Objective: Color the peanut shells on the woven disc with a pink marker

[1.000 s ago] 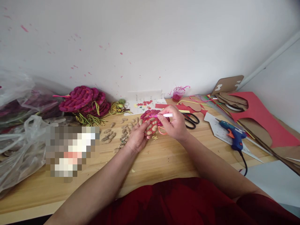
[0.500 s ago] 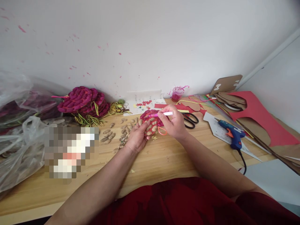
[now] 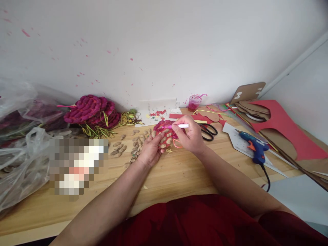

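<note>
Bag (image 3: 24,167) on table (image 3: 174,177), left edge of frame. Peanuts (image 3: 137,142) on table, left of centre. Stars (image 3: 159,112) on sheet (image 3: 142,118). Cup (image 3: 194,103) behind scissors (image 3: 208,131). Glue gun (image 3: 258,152) on card (image 3: 233,137), right.

Soft, even light, faint shadows, pixelated patch (image 3: 79,168) lower left.

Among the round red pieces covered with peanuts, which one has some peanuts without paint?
The round red peanut-covered piece in the left hand: bare tan shells show on its near side, while visible shells on the magenta stack are painted.
</note>
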The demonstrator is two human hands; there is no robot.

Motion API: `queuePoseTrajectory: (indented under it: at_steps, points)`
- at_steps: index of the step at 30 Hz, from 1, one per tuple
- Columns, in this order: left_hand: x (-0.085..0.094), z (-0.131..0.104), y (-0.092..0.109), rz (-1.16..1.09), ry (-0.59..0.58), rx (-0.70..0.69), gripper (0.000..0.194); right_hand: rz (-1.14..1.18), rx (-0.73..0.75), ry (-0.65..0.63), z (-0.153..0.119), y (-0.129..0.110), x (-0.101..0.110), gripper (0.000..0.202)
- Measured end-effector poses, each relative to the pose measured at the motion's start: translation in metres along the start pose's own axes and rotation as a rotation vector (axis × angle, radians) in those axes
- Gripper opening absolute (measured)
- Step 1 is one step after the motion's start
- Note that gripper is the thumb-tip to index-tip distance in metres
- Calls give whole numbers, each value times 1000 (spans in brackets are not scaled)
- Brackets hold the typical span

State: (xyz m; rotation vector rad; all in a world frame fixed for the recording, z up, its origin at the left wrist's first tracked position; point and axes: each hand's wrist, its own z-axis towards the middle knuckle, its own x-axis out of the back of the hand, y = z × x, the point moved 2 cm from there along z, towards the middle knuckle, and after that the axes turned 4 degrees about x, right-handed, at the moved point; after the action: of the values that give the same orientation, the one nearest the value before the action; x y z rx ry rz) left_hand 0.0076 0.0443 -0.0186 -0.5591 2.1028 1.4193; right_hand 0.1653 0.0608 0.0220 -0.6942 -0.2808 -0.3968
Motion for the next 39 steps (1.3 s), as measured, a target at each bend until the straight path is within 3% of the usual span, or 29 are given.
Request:
queuePoseTrajectory:
  at_steps: [30,39]
  points:
    - [3,2,-2,-51,-15,28,39,17,-18,-10,0,6,0,10]
    - [-1,0,-1,59,-1,-35,44,65,-34,19,-1,7,0,12]
